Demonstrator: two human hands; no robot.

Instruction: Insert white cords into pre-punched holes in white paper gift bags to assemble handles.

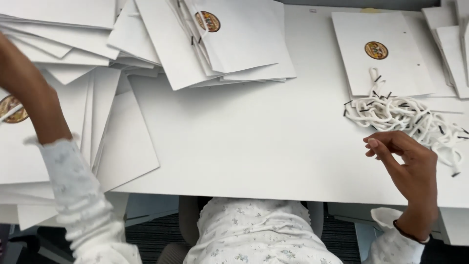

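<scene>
The right hand (408,164) hovered at lower right of the frame, fingers (378,144) loosely curled and partly open, holding nothing, just beside the pile of white cords (408,117). That pile lay tangled at right of centre, its black tips pointing every way; as a mass it ran from upper left to lower right, within easy reach of that hand. A flat white paper bag (381,54) with a round sticker lay above it, long axis running up the frame. The left hand (12,68) reached over the stacked bags (112,142) at left edge; its fingers were out of view, so their state could not be told.
</scene>
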